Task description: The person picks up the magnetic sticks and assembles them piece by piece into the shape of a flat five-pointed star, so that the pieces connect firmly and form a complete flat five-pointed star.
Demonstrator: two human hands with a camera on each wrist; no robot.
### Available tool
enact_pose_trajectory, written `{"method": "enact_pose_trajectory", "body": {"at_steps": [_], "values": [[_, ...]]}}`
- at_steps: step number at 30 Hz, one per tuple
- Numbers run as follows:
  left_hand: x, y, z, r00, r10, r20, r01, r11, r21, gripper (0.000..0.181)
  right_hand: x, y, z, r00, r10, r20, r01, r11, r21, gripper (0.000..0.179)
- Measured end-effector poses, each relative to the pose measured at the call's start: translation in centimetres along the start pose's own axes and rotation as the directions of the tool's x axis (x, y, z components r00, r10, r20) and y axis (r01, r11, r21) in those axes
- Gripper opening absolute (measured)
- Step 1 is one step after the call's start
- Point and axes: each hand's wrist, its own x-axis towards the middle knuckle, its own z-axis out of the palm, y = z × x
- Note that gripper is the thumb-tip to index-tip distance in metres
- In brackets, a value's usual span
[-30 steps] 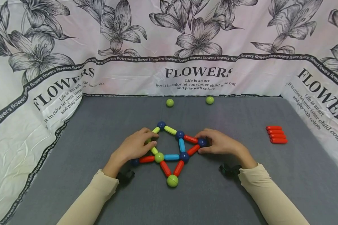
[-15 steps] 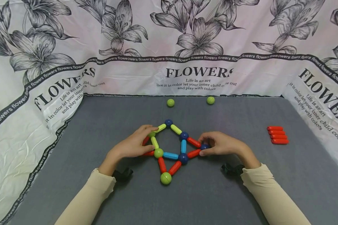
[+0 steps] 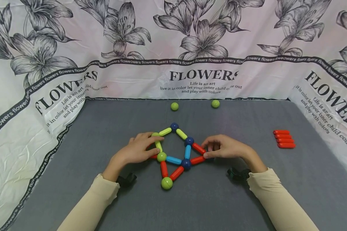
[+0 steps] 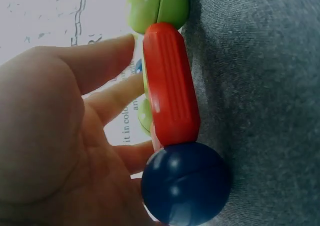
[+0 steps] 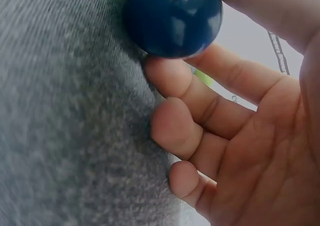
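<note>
A flat frame of rods and balls lies between the hands in the head view. Lime rods [image 3: 181,134] and light blue rods [image 3: 173,160] form a pentagon, with red rods [image 3: 177,173] making triangles outside it. My left hand [image 3: 136,149] spreads over the left triangle, fingertips at a lime rod [image 3: 158,146], thumb near a green ball [image 3: 162,157]. In the left wrist view a red rod [image 4: 172,86] joins a green ball to a blue ball [image 4: 185,183]. My right hand [image 3: 226,148] holds the right corner's blue ball [image 5: 172,21] between thumb and fingers.
Two loose green balls [image 3: 174,106] sit along the back of the grey tabletop [image 3: 234,205]. Several red rods [image 3: 284,139] lie stacked side by side at the right. A white flower-printed cloth [image 3: 205,83] rises behind and at both sides.
The frame has turned slightly clockwise: its top blue ball moved right, its bottom green ball left. My left hand now covers the left triangle; my right hand has stayed at the right corner.
</note>
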Motion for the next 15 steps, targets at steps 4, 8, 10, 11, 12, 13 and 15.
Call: {"method": "enact_pose_trajectory", "body": {"at_steps": [4, 8, 10, 11, 12, 13, 15], "values": [[-0.2, 0.3, 0.1, 0.999, -0.021, 0.025, 0.02, 1.0, 0.024, 0.05, 0.0, -0.3, 0.3, 1.0, 0.014, 0.027, -0.014, 1.0, 0.012, 0.036], [-0.2, 0.2, 0.4, 1.0, -0.02, -0.004, 0.02, 0.998, 0.054, 0.05, 0.3, -0.7, 1.0, 0.999, -0.011, 0.046, 0.01, 1.0, 0.006, 0.034], [-0.1, 0.1, 0.5, 0.999, -0.012, -0.033, 0.014, 0.998, 0.067, 0.05, 0.5, -0.9, 1.3, 0.998, -0.033, 0.048, 0.033, 0.999, 0.004, 0.033], [-0.1, 0.1, 0.5, 0.999, -0.008, -0.052, 0.012, 0.997, 0.074, 0.05, 0.5, -0.9, 1.5, 0.998, -0.041, 0.046, 0.041, 0.999, 0.001, 0.032], [-0.1, 0.1, 0.6, 0.997, 0.0, -0.075, 0.007, 0.997, 0.082, 0.051, 0.6, -1.0, 1.6, 0.998, -0.047, 0.043, 0.047, 0.999, 0.001, 0.033], [0.0, 0.0, 0.6, 0.995, 0.005, -0.097, 0.003, 0.996, 0.086, 0.051, 0.6, -1.0, 1.7, 0.998, -0.055, 0.039, 0.055, 0.998, 0.001, 0.033], [0.1, 0.0, 0.7, 0.99, 0.014, -0.141, 0.0, 0.995, 0.096, 0.052, 0.7, -1.0, 1.9, 0.998, -0.065, 0.02, 0.065, 0.998, 0.002, 0.034]]}}
